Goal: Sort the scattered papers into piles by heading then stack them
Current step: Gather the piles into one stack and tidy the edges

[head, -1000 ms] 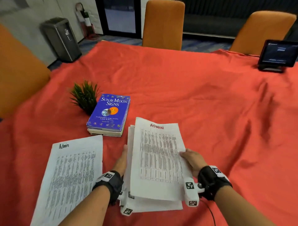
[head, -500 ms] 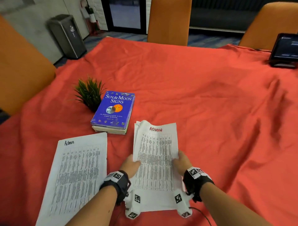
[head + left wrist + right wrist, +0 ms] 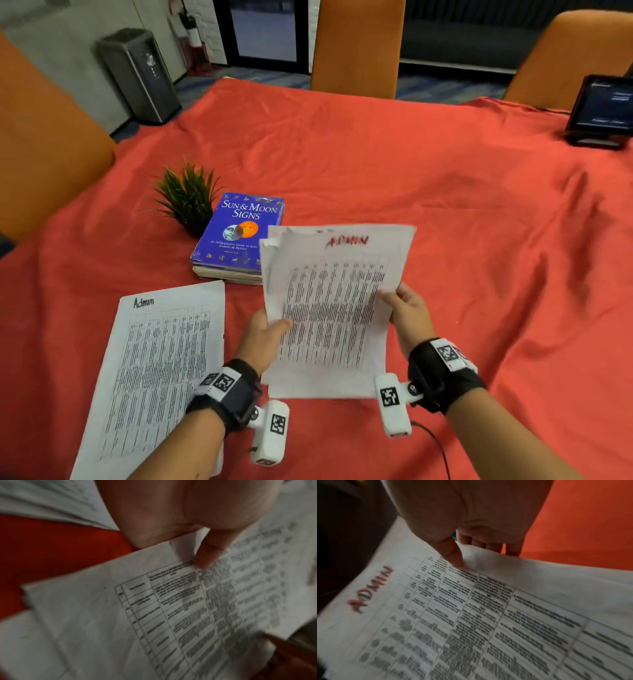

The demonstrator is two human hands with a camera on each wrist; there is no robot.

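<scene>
Both hands on the sheaf of papers point(image 3: 334, 308) headed "ADMIN" in red, lifted clear of the red tablecloth point(image 3: 445, 212): left hand point(image 3: 263, 337) pinching the left edge, thumb on top, right hand point(image 3: 407, 313) pinching the right edge. 1 loose "Admin" sheet point(image 3: 161, 363) lies flat to the left. The risk, I'd say: top corners are splayed, so lower sheets could slide out, or snag the Sun & Moon Signs book point(image 3: 241, 233) just behind.
</scene>
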